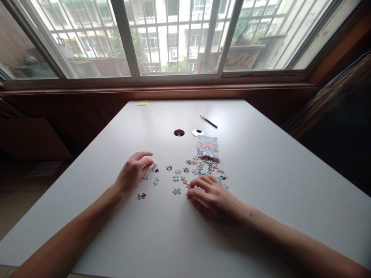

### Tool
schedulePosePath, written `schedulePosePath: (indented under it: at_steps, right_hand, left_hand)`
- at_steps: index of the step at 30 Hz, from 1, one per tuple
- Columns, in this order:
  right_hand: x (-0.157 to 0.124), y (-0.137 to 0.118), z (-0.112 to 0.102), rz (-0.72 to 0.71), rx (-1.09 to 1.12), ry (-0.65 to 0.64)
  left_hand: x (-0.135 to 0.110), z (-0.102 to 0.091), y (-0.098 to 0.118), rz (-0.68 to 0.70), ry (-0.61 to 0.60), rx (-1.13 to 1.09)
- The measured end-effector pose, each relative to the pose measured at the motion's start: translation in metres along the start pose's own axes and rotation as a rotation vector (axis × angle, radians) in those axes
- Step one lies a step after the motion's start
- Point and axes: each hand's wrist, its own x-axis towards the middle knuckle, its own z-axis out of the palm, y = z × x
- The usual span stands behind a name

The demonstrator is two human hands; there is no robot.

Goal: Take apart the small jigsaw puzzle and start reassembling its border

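My left hand (133,170) is at the left of the scattered jigsaw pieces, its fingertips closed on a small jigsaw piece (154,165) that barely shows. A dark blue piece (156,170) lies just beside those fingertips, and light blue pieces (156,180) lie below them. My right hand (210,196) rests low at the near edge of the pile (203,166), its fingers curled and pinched together at the tabletop. A sliver of what looks like a jigsaw piece shows at its fingertips, mostly hidden. To their left lies a grey-brown piece (176,191).
A colourful picture packet (208,146) lies behind the pile on the white table (116,239). Farther back are a round cable hole (179,133), its metal ring cover (198,133) and a black pen (208,121). Red-and-dark pieces (142,196) lie near my left forearm. A yellow sticker (142,103) marks the far edge.
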Motion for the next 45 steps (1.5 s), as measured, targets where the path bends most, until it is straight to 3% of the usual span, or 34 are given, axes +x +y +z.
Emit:
schedulePosePath:
  at_steps: [6,10,13,20,23,28,32,38,45]
  right_hand:
    - [-0.002,0.001,0.001,0.003,-0.008,0.000]
    - [-0.001,0.000,0.000,-0.008,-0.015,0.011]
    - [0.001,-0.001,-0.002,-0.013,-0.013,0.019]
    - [0.000,0.000,-0.001,-0.012,-0.017,0.007]
    - [0.000,0.001,0.000,-0.006,-0.009,0.003]
    - [0.000,0.002,-0.001,-0.006,0.009,0.003]
    - [0.000,0.001,-0.001,-0.003,0.009,0.004]
    - [-0.001,0.000,0.000,-0.007,0.007,0.006]
    - [-0.002,0.002,0.001,-0.011,-0.004,0.012]
  left_hand:
    - [0.002,-0.022,-0.026,-0.044,-0.131,0.048]
    - [0.003,-0.044,-0.041,-0.116,-0.330,-0.013]
    - [0.003,-0.049,-0.039,-0.171,-0.426,-0.072]
    - [0.006,-0.056,-0.039,-0.317,-0.369,-0.102]
    - [0.006,-0.061,-0.048,-0.397,-0.345,-0.026]
    - [0.001,-0.056,-0.053,-0.492,-0.410,0.185]
    - [0.002,-0.058,-0.045,-0.418,-0.404,0.148]
    - [0.007,-0.067,-0.029,-0.219,-0.694,-0.215]
    - [0.008,-0.071,-0.027,-0.155,-0.704,-0.198]
